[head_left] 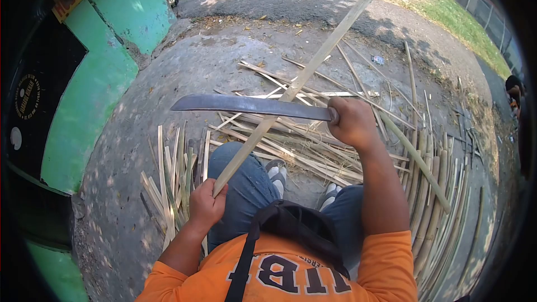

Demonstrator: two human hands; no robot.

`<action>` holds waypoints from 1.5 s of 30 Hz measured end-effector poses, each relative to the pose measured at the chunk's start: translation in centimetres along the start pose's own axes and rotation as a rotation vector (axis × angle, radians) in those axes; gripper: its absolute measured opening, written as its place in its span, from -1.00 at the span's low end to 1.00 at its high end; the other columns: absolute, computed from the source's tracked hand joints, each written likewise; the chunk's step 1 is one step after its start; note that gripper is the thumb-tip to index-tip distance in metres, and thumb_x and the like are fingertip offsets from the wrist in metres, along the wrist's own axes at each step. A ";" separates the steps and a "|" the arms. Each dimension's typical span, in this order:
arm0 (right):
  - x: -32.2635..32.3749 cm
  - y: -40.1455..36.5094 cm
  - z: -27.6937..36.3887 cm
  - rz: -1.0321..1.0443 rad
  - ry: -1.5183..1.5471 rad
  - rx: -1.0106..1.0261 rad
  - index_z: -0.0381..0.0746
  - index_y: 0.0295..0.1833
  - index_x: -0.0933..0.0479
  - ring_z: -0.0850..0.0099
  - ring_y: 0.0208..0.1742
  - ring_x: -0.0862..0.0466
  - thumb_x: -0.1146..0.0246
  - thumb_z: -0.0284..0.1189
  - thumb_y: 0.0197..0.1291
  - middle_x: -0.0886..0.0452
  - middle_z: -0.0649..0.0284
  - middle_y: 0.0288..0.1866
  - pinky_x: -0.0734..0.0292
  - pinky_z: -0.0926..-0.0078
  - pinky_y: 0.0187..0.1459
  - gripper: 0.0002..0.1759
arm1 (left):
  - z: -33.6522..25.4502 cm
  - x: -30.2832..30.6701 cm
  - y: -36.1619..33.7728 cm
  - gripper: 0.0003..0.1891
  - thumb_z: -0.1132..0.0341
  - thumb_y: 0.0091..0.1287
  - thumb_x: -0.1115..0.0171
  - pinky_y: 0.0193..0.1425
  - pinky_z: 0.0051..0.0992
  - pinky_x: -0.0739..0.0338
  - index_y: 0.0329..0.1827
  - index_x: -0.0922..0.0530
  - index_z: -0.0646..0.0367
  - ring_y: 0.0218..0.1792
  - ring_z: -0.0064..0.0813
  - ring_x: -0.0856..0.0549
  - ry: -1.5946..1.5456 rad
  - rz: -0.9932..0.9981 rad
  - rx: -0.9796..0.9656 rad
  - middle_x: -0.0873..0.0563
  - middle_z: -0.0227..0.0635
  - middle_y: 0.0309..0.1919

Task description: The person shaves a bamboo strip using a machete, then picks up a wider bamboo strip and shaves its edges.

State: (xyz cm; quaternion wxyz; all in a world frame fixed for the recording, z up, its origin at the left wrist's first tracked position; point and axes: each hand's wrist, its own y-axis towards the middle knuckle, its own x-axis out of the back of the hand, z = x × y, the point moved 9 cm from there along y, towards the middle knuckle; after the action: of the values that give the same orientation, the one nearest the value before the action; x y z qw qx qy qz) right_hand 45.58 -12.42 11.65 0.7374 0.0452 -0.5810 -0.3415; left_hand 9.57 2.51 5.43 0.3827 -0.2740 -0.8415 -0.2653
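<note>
My right hand (352, 120) is wrapped round the handle of a machete (246, 104), whose long dark blade points left, roughly level. In my left hand (207, 204) is the lower end of a flat bamboo strip (321, 53), which slants up and away to the right. The blade crosses over the strip around its middle and overlaps it in this view. Beneath both, split bamboo strips (302, 148) lie in a loose pile on the ground beyond my feet.
To the left stands a bundle of thin bamboo pieces (176, 173). Long bamboo poles (428, 190) lie on the right. A green wall (84, 95) borders the left side, and a paved road (268, 3) with grass runs across the back.
</note>
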 end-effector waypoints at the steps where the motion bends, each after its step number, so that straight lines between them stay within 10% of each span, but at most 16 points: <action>1: -0.1 -0.2 -1.1 0.012 -0.005 -0.038 -0.21 -0.25 -0.61 -0.09 -0.29 -0.72 -0.30 -0.41 0.11 -0.68 -0.04 -0.42 -0.61 -0.07 -0.20 -0.87 | 0.1 0.1 -0.2 -0.69 0.14 0.50 -0.34 -0.34 -0.12 -0.51 -0.25 -0.62 0.24 -0.45 0.08 -0.68 0.013 -0.004 -0.007 -0.66 -0.05 -0.51; 45: -2.3 0.3 -0.1 -0.061 -0.010 0.010 -0.16 -0.21 -0.63 -0.04 -0.29 -0.73 -0.35 -0.41 0.03 -0.70 0.02 -0.37 -0.64 -0.02 -0.21 -0.82 | 2.4 -2.2 -0.3 -0.72 0.17 0.51 -0.31 -0.34 -0.06 -0.54 -0.26 -0.60 0.22 -0.41 0.16 -0.70 -0.009 0.021 -0.033 -0.67 0.01 -0.47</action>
State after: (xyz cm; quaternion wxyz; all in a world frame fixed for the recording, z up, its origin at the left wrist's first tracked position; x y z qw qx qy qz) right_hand 45.65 -10.96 9.88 0.7235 0.0649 -0.5848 -0.3611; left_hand 9.39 3.29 2.27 0.3769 -0.2903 -0.8358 -0.2739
